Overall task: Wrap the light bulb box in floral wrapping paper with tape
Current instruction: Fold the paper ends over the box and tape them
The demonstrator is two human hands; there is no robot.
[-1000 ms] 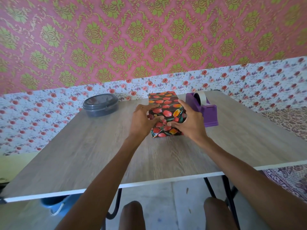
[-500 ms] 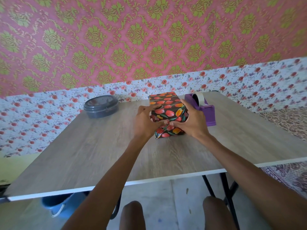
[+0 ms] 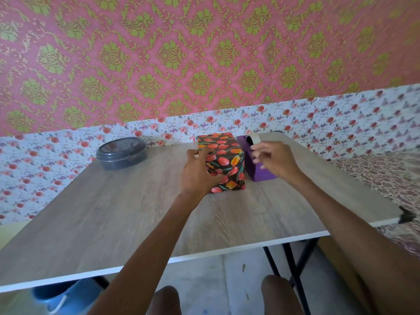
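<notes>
Half a second ago both hands were on the wrapped box point(image 3: 223, 160), but now the right hand point(image 3: 276, 160) has let go and moved over to the purple tape holder point(image 3: 258, 175) that stands just beside the box on its right. The left hand point(image 3: 198, 172) has stayed on the box. Its thumb sits up by the top left edge and its fingers point(image 3: 216, 178) curl round the near side, pressing the folded paper down there. The box has not moved. It stands on the table point(image 3: 113, 212) towards the far edge, and it is covered in dark paper with red and orange tulips. The paper hides any words printed on the box. The right hand is blurry. Its fingers look a bit bent and close together, near the white tape roll point(image 3: 254, 139) on top of the holder, but you cannot tell if they are pinching the tape or just touching it. That hand also hides the middle of the tape holder. The left hand covers the near left corner of the box. A round grey tub with a lid point(image 3: 121, 153) sits well apart on the left of the table. A blue bucket point(image 3: 59, 296) peeks out under the table, cut off by its edge
</notes>
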